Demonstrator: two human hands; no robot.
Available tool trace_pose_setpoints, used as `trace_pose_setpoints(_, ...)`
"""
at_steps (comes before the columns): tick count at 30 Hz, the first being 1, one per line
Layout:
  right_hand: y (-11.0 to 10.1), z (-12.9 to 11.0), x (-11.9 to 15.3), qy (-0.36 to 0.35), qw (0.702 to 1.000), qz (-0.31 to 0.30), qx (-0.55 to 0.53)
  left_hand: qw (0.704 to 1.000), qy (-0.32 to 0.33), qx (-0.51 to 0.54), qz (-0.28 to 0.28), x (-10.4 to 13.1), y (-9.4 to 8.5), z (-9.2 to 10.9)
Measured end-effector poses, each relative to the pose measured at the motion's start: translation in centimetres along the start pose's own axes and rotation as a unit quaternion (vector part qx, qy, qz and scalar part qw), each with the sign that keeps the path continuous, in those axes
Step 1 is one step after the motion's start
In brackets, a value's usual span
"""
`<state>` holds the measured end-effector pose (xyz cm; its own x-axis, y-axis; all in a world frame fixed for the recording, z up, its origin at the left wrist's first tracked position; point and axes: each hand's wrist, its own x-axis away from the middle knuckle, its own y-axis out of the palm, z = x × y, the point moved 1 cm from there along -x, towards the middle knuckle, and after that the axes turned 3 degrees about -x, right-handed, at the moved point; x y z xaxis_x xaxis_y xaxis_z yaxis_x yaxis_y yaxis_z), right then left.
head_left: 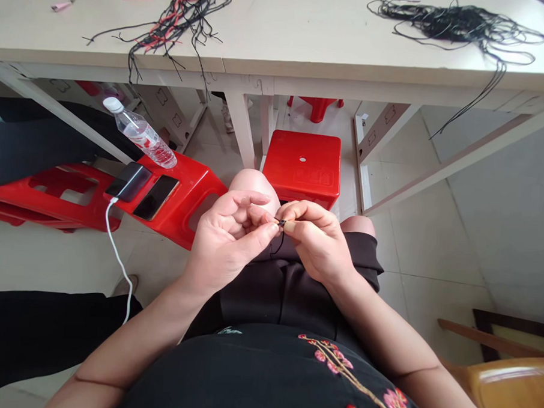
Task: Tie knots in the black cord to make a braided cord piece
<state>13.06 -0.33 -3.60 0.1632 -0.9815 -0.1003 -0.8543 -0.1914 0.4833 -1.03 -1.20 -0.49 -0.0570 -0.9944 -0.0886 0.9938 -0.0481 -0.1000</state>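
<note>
Above my lap, my left hand [230, 235] and my right hand [315, 236] meet fingertip to fingertip. Both pinch a thin black cord [281, 243] between thumb and forefinger. A small dark knot or twist shows where the thumbs meet, and its detail is too small to make out. Below it a loop of the cord hangs toward my dark clothing. The other fingers of my left hand are loosely curled.
On the table [297, 37] lie a black and red cord bundle [185, 17] and a black cord bundle [460, 26]. A red stool [192, 182] at left carries a water bottle [142, 135], a phone [155, 197] and a cabled device [129, 181]. Another red stool [302, 163] stands ahead.
</note>
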Motion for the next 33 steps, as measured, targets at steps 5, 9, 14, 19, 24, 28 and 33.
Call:
trace_pose_setpoints(5,0.1,-0.4,0.1,-0.062,0.995,0.016,0.08,0.999,-0.024,0.019,-0.027,0.1,-0.3,0.1)
trace_pose_setpoints(9,0.1,-0.5,0.3,-0.145,0.971,0.021,0.189,0.999,-0.024,0.021,-0.019,0.2,-0.3,0.3)
trace_pose_setpoints(14,0.3,-0.7,0.3,-0.282,0.903,0.023,0.322,1.0,-0.015,0.016,-0.008,0.2,-0.3,0.3)
trace_pose_setpoints(19,0.3,-0.7,0.3,-0.39,0.818,0.026,0.422,1.0,0.011,-0.014,0.013,0.1,-0.2,0.5)
trace_pose_setpoints(24,0.3,-1.0,0.5,-0.401,0.807,-0.012,0.433,1.0,0.023,-0.016,0.015,-0.2,-0.3,0.5)
trace_pose_setpoints(28,0.0,-1.2,0.4,-0.269,0.91,-0.032,0.313,1.0,0.019,0.002,0.007,-0.4,-0.4,0.4)
trace_pose_setpoints(33,-0.3,-0.9,0.1,-0.137,0.962,-0.067,0.228,1.0,0.025,-0.005,-0.007,-0.4,-0.2,0.3)
